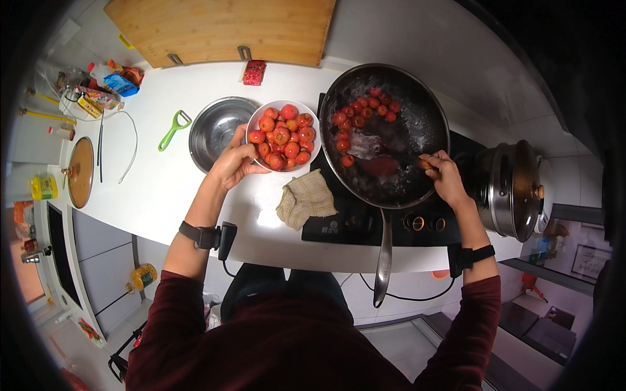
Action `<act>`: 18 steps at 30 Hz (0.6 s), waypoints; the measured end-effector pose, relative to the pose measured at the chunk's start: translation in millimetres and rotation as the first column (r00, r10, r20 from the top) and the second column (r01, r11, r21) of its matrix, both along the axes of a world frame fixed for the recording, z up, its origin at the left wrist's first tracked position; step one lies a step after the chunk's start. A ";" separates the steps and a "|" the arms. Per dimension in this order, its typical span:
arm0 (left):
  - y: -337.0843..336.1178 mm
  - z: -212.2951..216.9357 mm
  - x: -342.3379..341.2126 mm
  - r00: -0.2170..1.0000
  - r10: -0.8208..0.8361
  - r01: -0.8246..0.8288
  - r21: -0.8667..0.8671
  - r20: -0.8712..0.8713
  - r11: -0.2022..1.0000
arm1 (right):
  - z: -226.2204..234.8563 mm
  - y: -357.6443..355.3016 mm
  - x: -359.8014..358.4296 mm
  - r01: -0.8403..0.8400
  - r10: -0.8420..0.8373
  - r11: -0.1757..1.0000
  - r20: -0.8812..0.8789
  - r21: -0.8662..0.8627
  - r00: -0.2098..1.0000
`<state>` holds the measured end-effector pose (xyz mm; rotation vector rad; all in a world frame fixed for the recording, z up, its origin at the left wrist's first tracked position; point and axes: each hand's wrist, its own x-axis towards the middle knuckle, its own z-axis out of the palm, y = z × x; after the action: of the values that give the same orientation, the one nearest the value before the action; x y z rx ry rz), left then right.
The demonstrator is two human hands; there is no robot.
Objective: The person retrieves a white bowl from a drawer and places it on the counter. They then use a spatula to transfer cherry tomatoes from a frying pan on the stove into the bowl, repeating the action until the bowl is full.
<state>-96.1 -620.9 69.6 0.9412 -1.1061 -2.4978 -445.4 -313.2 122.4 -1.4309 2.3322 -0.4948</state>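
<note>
My left hand point(233, 159) grips the rim of a white bowl point(259, 116) heaped with small round red fruits point(281, 135). It is held just left of a dark wok point(417, 189). My right hand point(447, 177) is closed round the wooden handle of a spatula point(427, 164), whose blade rests inside the wok. More red fruits point(373, 103) lie in the wok toward its far and left sides, beside some dark reddish liquid. A steel basin point(201, 138) stands on the counter, partly hidden behind the bowl and my left hand.
The wok sits on a black cooktop point(345, 225), its long handle point(383, 260) pointing toward me. A folded cloth point(306, 197) lies beside the cooktop, a green peeler point(173, 133) at the left. A lidded steel pot point(505, 189) is at the right; a cutting board point(222, 29) leans at the back.
</note>
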 end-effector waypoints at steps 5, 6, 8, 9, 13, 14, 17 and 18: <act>0.3 0.3 -0.6 1.000 0.016 -0.016 0.009 -0.007 1.000 | -6.4 -3.8 -3.5 0.011 -0.010 1.000 0.067 -0.027 0.998; 0.2 0.3 -1.0 1.000 0.015 -0.015 0.006 -0.007 1.000 | -6.9 -6.5 -4.0 0.004 -0.001 0.999 0.075 -0.036 0.997; -1.1 0.4 -2.0 1.000 0.014 -0.014 0.005 -0.010 1.000 | -5.0 -12.7 -5.7 -0.013 0.016 0.999 0.080 -0.042 0.997; -1.4 0.4 -2.0 1.000 0.012 -0.012 0.005 -0.010 1.000 | -2.2 -16.4 -7.4 -0.024 0.027 0.999 0.078 -0.038 0.997; -2.9 0.2 -3.4 1.000 0.008 -0.008 -0.008 -0.007 1.000 | 13.0 -23.3 -0.6 -0.033 0.036 0.997 0.041 -0.068 0.999; -3.0 0.2 -4.3 1.000 0.006 -0.005 -0.011 0.003 1.000 | 18.3 -26.3 0.2 -0.088 0.085 0.992 -0.034 -0.091 0.996; -2.0 2.3 -4.0 1.000 0.019 -0.019 -0.009 0.013 1.000 | 33.2 -34.0 2.3 -0.170 0.157 0.982 -0.147 -0.079 0.977; -2.5 3.2 -4.6 1.000 0.019 -0.019 -0.007 0.000 1.000 | 37.1 -37.7 0.5 -0.177 0.168 0.983 -0.141 -0.056 0.976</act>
<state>-100.6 -623.4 72.7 0.9458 -1.0994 -2.4772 -444.9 -350.9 159.5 -1.7313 2.2852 -0.4440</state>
